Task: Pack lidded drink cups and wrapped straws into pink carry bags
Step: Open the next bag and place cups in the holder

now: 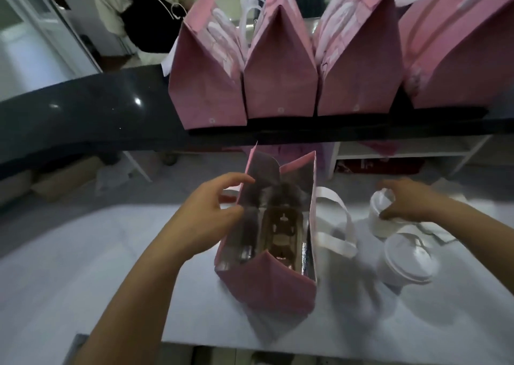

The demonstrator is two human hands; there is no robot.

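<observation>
An open pink carry bag (274,284) stands on the white counter, its foil lining and a brown cup holder (281,231) showing inside. My left hand (211,211) grips the bag's left wall at the rim, thumb inside. To the right, my right hand (409,200) curls over the top of a white lidded cup (385,220). A second white lidded cup (407,259) stands just in front of it, untouched. The bag's white handles (338,225) hang toward the cups.
Several pink bags (281,80) with white handles stand in a row on the raised dark counter (83,108) behind. A person stands beyond it at the upper left. White shelving (403,156) sits below the dark counter.
</observation>
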